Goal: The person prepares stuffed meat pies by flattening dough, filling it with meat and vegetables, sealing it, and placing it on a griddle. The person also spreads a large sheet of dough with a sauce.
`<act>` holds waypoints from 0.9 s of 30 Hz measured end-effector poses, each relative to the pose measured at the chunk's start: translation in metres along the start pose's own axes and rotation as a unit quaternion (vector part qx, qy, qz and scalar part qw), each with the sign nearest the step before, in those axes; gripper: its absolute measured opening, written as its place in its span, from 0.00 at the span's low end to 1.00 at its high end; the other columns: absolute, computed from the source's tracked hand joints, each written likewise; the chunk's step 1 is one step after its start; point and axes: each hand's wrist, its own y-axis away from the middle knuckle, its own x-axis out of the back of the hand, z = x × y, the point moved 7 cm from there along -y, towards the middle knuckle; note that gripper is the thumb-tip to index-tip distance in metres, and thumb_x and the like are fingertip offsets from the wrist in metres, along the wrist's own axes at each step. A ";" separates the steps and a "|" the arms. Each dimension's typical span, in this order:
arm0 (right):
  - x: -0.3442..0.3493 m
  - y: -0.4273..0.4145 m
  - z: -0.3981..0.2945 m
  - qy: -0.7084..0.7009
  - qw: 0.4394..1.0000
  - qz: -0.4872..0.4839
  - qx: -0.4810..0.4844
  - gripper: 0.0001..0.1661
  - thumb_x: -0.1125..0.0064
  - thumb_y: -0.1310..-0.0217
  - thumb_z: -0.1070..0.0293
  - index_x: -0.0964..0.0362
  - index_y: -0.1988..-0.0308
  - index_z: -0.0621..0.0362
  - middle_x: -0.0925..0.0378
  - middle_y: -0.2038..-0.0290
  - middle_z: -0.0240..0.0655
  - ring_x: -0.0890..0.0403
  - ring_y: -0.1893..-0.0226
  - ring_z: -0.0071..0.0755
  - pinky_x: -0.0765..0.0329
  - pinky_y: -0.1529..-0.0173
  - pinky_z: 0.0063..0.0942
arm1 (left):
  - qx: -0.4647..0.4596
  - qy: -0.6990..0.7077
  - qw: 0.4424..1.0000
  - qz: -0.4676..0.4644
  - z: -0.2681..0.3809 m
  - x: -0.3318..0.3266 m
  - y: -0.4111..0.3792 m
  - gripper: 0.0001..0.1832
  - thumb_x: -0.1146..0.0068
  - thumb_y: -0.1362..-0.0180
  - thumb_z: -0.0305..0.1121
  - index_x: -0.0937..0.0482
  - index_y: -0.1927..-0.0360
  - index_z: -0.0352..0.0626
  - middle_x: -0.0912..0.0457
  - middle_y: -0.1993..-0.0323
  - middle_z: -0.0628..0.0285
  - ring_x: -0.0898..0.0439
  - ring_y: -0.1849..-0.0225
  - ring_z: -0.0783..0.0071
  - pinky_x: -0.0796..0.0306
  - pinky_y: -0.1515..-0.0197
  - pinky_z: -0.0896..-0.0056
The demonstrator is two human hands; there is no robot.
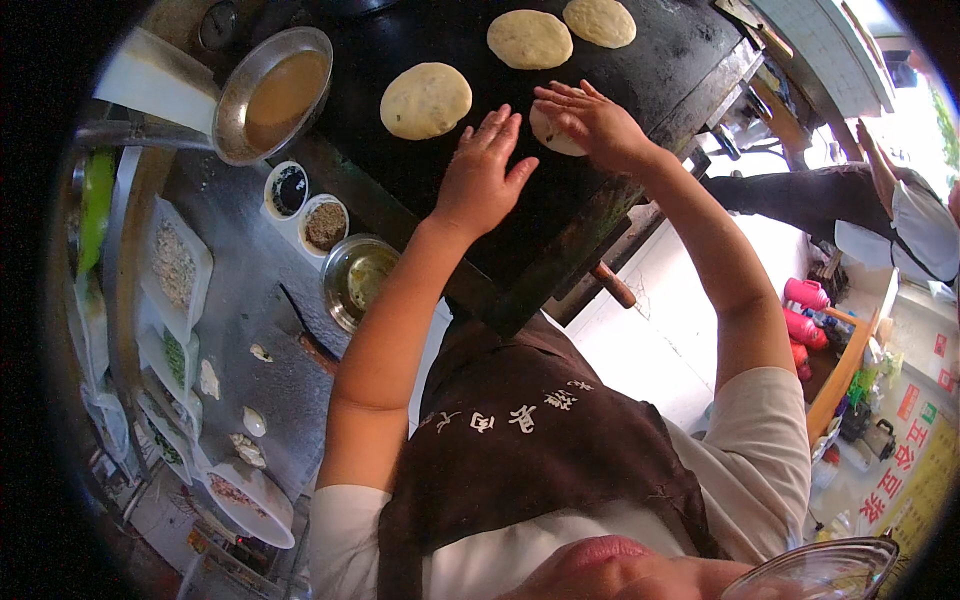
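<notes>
My right hand (600,127), palm down with its fingers spread, is on or just over a round flatbread (551,135) on the black griddle (495,247). The hand hides part of this flatbread. To its left my left hand (480,176) is empty, palm down above the griddle, its thumb apart from the fingers. Beyond its fingertips lies a pale, oval-looking flatbread (426,101) with small dark flecks. Two more flatbreads, a larger one (529,39) and another at the far edge of view (599,22), lie farther back on the griddle.
Left of the griddle stand a metal pan of brown liquid (289,97), cups of black (289,189) and brown seasoning (325,226), and a bowl of oil (360,277). White filling trays (247,502) line the counter. A wooden handle (615,285) juts from the griddle's front. Another person (885,195) is at right.
</notes>
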 end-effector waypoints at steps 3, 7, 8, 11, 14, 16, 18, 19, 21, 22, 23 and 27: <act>0.035 0.004 0.013 -0.306 0.932 0.176 -0.081 0.24 0.66 0.30 0.57 0.37 0.41 0.52 0.40 0.36 0.37 0.43 0.34 0.44 0.54 0.30 0.46 | -0.036 -0.089 0.995 0.007 0.015 -0.009 -0.004 0.40 0.46 0.42 0.44 0.49 0.33 0.38 0.51 0.31 0.45 0.51 0.30 0.45 0.55 0.31 0.48; -0.007 0.000 0.001 0.109 0.991 0.063 -0.053 0.24 0.71 0.29 0.59 0.37 0.41 0.52 0.39 0.36 0.39 0.41 0.35 0.47 0.50 0.31 0.35 | -0.040 -0.028 0.998 -0.048 0.044 -0.061 -0.001 0.53 0.41 0.47 0.49 0.64 0.32 0.31 0.62 0.30 0.39 0.59 0.29 0.44 0.59 0.31 0.45; -0.011 -0.005 -0.011 0.080 0.996 0.026 0.034 0.24 0.70 0.29 0.60 0.38 0.40 0.54 0.40 0.36 0.41 0.41 0.35 0.47 0.48 0.32 0.36 | 0.008 -0.002 0.999 -0.041 0.052 -0.065 0.005 0.57 0.39 0.49 0.51 0.65 0.33 0.28 0.64 0.31 0.36 0.62 0.29 0.41 0.59 0.31 0.44; -0.006 0.000 0.037 -0.315 0.939 0.099 -0.100 0.25 0.69 0.30 0.61 0.43 0.37 0.55 0.43 0.35 0.43 0.44 0.33 0.45 0.53 0.30 0.43 | 0.075 -0.003 0.994 -0.079 0.067 -0.064 0.004 0.57 0.39 0.50 0.50 0.65 0.33 0.28 0.64 0.31 0.35 0.63 0.29 0.39 0.59 0.32 0.43; -0.001 0.030 0.011 -0.135 0.981 0.112 -0.083 0.28 0.64 0.31 0.60 0.48 0.35 0.55 0.45 0.34 0.44 0.47 0.33 0.45 0.54 0.30 0.46 | -0.004 -0.096 0.995 -0.027 0.043 -0.047 -0.011 0.53 0.42 0.48 0.51 0.61 0.32 0.31 0.62 0.30 0.40 0.62 0.28 0.45 0.61 0.30 0.46; -0.020 0.044 -0.014 -0.012 0.995 0.060 -0.077 0.31 0.59 0.34 0.57 0.49 0.35 0.54 0.48 0.33 0.42 0.48 0.32 0.45 0.54 0.30 0.48 | -0.023 -0.095 0.994 -0.044 0.022 -0.052 -0.010 0.49 0.48 0.43 0.52 0.63 0.31 0.35 0.62 0.29 0.46 0.60 0.27 0.52 0.62 0.30 0.44; -0.005 0.042 -0.023 0.028 0.997 0.043 -0.056 0.30 0.60 0.34 0.56 0.47 0.35 0.54 0.47 0.33 0.42 0.48 0.32 0.45 0.54 0.30 0.47 | -0.014 -0.111 0.992 -0.055 0.016 -0.050 -0.010 0.49 0.48 0.43 0.52 0.62 0.31 0.35 0.62 0.29 0.47 0.60 0.27 0.53 0.62 0.31 0.45; 0.000 0.042 -0.019 0.024 0.996 0.043 -0.073 0.30 0.61 0.33 0.56 0.47 0.35 0.54 0.47 0.33 0.43 0.49 0.32 0.46 0.54 0.31 0.46 | -0.010 -0.120 0.991 -0.061 0.014 -0.049 -0.011 0.48 0.49 0.43 0.52 0.61 0.31 0.36 0.62 0.28 0.48 0.60 0.27 0.53 0.62 0.31 0.45; -0.008 0.042 -0.024 0.022 0.996 0.054 -0.060 0.30 0.60 0.34 0.57 0.46 0.36 0.54 0.45 0.34 0.43 0.46 0.33 0.48 0.52 0.31 0.45 | -0.020 -0.112 0.993 -0.041 0.011 -0.051 -0.011 0.47 0.49 0.42 0.52 0.61 0.30 0.38 0.60 0.28 0.49 0.58 0.28 0.53 0.60 0.31 0.43; -0.011 0.040 -0.027 0.021 0.997 0.060 -0.053 0.29 0.60 0.34 0.57 0.45 0.36 0.55 0.44 0.35 0.43 0.44 0.34 0.48 0.51 0.31 0.45 | -0.017 -0.102 0.994 -0.043 0.011 -0.049 -0.013 0.47 0.49 0.42 0.52 0.60 0.30 0.38 0.60 0.29 0.49 0.58 0.28 0.52 0.60 0.31 0.43; -0.005 0.038 -0.023 0.035 0.992 0.099 -0.066 0.29 0.60 0.34 0.57 0.45 0.36 0.55 0.44 0.35 0.43 0.44 0.34 0.48 0.51 0.31 0.45 | -0.014 -0.093 0.995 -0.045 0.010 -0.048 -0.015 0.47 0.49 0.42 0.52 0.60 0.30 0.38 0.59 0.29 0.48 0.58 0.28 0.51 0.59 0.32 0.42; -0.013 0.010 -0.024 0.065 0.995 0.078 -0.017 0.28 0.61 0.33 0.56 0.43 0.37 0.54 0.42 0.35 0.40 0.42 0.34 0.44 0.53 0.30 0.44 | -0.004 -0.074 0.997 -0.015 0.004 -0.045 -0.013 0.45 0.49 0.43 0.52 0.54 0.32 0.34 0.56 0.30 0.45 0.54 0.29 0.50 0.58 0.32 0.42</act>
